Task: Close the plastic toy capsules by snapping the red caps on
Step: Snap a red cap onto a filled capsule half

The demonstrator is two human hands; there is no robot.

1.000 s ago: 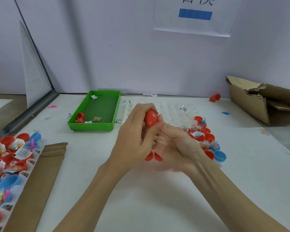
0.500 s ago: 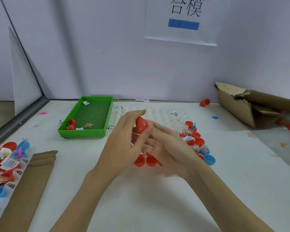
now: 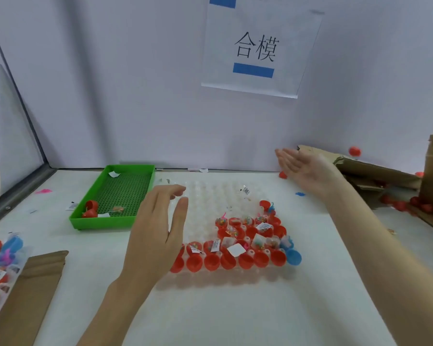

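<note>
A clear plastic cell tray (image 3: 210,196) lies mid-table with several open red capsule halves (image 3: 245,260) holding small toys along its near and right cells. My left hand (image 3: 158,236) hovers open over the tray's left side, holding nothing. My right hand (image 3: 303,168) is stretched out to the right, palm up, fingers straight and empty. A closed red capsule (image 3: 354,151) is in mid-air beyond it, above the cardboard box (image 3: 375,171). More red capsules (image 3: 405,204) lie inside the box.
A green tray (image 3: 120,196) with a red cap (image 3: 90,208) sits at the back left. A second tray of red and blue capsules (image 3: 0,255) and a cardboard strip (image 3: 28,295) lie at the near left. A paper sign (image 3: 258,48) hangs on the wall.
Both hands held a closed red capsule together; now they have parted. My right hand swung out to the right and let the capsule go toward the box. My left hand opened.
</note>
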